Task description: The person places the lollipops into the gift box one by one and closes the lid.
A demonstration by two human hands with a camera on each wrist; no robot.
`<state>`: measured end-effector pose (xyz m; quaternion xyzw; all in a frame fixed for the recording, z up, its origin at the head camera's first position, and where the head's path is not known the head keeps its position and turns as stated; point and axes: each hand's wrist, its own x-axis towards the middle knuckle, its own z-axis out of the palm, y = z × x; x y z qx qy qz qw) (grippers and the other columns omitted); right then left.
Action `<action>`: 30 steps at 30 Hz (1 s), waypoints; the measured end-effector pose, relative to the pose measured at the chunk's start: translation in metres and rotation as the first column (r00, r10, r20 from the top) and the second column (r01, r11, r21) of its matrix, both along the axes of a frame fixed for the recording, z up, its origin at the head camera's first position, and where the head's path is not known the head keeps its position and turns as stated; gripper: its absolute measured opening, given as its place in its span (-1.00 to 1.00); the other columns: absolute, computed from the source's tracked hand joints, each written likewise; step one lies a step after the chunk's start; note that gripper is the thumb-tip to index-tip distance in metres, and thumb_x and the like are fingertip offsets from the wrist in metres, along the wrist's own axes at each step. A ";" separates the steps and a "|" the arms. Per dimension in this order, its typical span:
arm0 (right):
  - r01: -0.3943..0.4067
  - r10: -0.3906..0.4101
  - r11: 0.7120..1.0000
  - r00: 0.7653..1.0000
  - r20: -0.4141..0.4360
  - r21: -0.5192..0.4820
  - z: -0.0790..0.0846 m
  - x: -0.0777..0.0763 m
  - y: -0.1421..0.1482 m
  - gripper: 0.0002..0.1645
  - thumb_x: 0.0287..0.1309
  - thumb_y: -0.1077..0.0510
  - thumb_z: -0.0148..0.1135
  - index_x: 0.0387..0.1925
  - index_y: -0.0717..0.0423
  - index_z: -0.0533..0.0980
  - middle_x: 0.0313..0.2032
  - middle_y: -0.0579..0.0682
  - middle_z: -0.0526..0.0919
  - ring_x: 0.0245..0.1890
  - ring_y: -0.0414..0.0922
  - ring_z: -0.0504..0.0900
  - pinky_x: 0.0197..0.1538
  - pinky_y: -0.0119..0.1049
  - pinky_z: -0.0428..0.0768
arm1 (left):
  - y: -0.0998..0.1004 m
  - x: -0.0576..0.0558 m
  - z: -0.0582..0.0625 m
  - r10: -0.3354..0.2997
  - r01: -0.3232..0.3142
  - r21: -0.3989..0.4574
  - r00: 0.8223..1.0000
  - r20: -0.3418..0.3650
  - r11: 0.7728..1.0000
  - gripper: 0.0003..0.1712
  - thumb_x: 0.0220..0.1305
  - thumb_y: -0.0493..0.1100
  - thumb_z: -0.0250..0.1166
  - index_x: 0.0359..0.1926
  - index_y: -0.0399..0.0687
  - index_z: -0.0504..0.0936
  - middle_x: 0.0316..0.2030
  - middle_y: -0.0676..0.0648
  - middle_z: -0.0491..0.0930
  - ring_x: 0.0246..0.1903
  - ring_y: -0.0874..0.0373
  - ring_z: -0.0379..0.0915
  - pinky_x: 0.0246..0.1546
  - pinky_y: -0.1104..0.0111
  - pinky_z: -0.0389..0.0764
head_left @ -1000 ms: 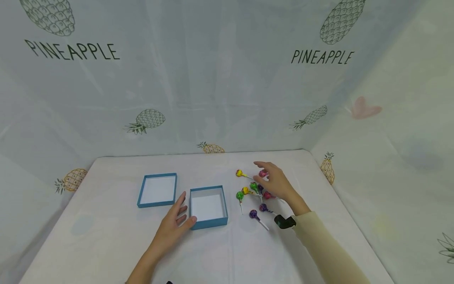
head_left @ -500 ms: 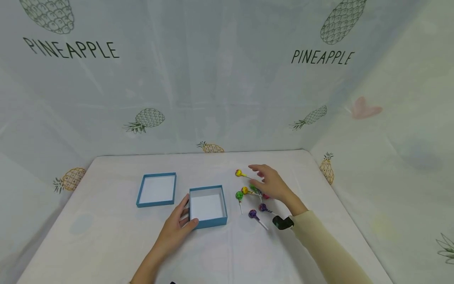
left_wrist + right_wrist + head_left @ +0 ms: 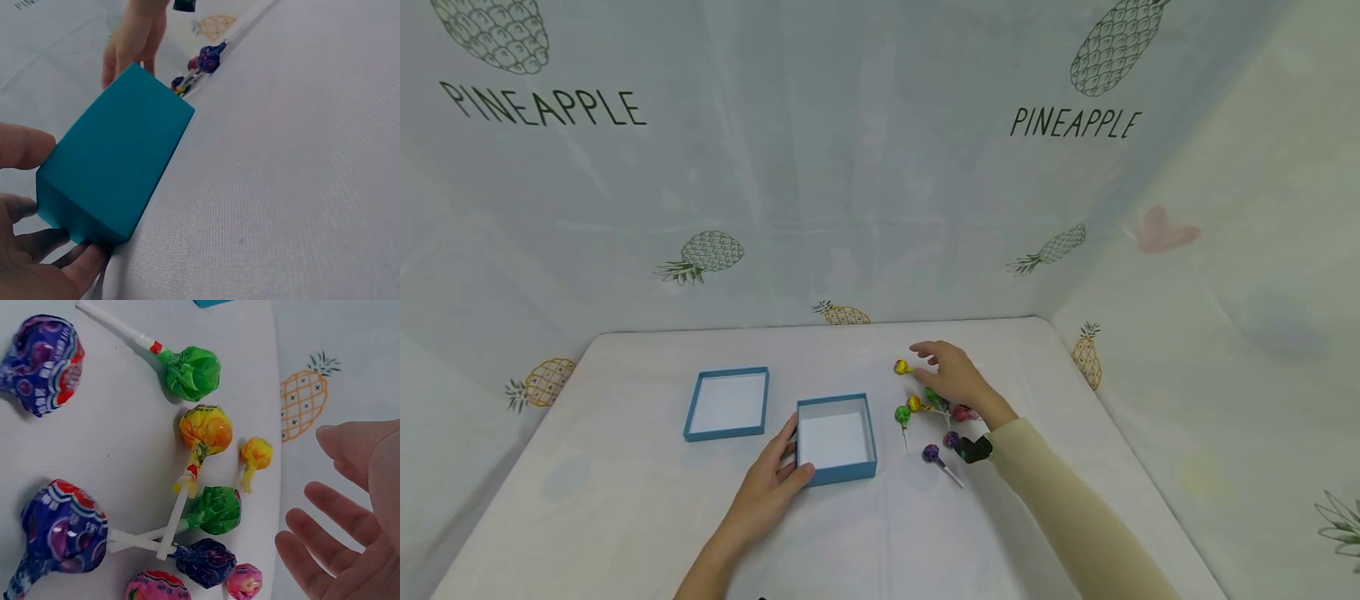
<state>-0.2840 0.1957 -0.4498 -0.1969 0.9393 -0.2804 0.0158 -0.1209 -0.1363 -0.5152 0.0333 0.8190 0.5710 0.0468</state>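
My left hand (image 3: 767, 487) grips the near left corner of a blue open-topped box (image 3: 837, 475) with a white inside. The left wrist view has the thumb on one outer wall of the blue box (image 3: 119, 150) and the fingers against the adjoining wall. Over the scattered lollipops hovers my right hand (image 3: 953, 375), fingers apart, close to the far yellow lollipop (image 3: 902, 367). In the right wrist view nothing lies between the fingers of the right hand (image 3: 350, 544), which is apart from the green lollipop (image 3: 215, 509) and the pink one (image 3: 244, 581).
A shallow blue lid (image 3: 727, 404) lies inside-up left of the box. Several wrapped lollipops lie loosely together on the white cloth right of the box, among them a purple one (image 3: 931, 453) nearest me. A hanging pineapple-print cloth (image 3: 880, 183) stands behind the table.
My left hand has come up to the box's corner and taken hold of it. The right hand has shifted left over the lollipops, towards the far yellow one.
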 end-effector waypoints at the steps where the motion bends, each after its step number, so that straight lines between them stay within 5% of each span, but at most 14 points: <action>1: 0.004 -0.004 1.000 1.000 0.008 0.001 -0.001 -0.003 -0.001 -0.43 0.45 0.11 0.33 0.42 0.11 0.51 0.25 0.20 0.64 0.20 0.16 0.62 0.24 0.09 0.63 | 0.000 0.000 0.000 -0.004 0.004 0.007 1.000 0.000 1.000 -0.06 0.51 -0.03 0.35 0.72 0.13 0.06 0.66 -0.20 0.09 0.52 -0.22 0.26 0.37 0.15 0.49; 11: 0.054 -0.055 0.998 0.995 0.081 0.015 -0.018 -0.023 -0.012 -0.49 0.48 0.11 0.30 0.38 0.12 0.55 0.19 0.16 0.67 0.17 0.12 0.64 0.24 0.07 0.64 | -0.001 -0.002 -0.001 -0.026 0.026 0.021 1.000 -0.006 0.999 -0.09 0.52 -0.06 0.34 0.71 0.11 0.08 0.64 -0.20 0.13 0.51 -0.21 0.29 0.36 0.16 0.50; 30: 0.104 -0.101 0.994 0.983 0.154 -0.014 -0.028 -0.031 -0.021 -0.57 0.46 0.12 0.33 0.28 0.13 0.64 0.11 0.11 0.72 0.08 0.07 0.67 0.17 -0.03 0.67 | -0.009 -0.005 -0.002 -0.061 0.059 0.055 0.998 0.033 0.997 -0.10 0.51 -0.09 0.34 0.70 0.19 0.12 0.64 -0.16 0.15 0.51 -0.14 0.28 0.42 0.13 0.45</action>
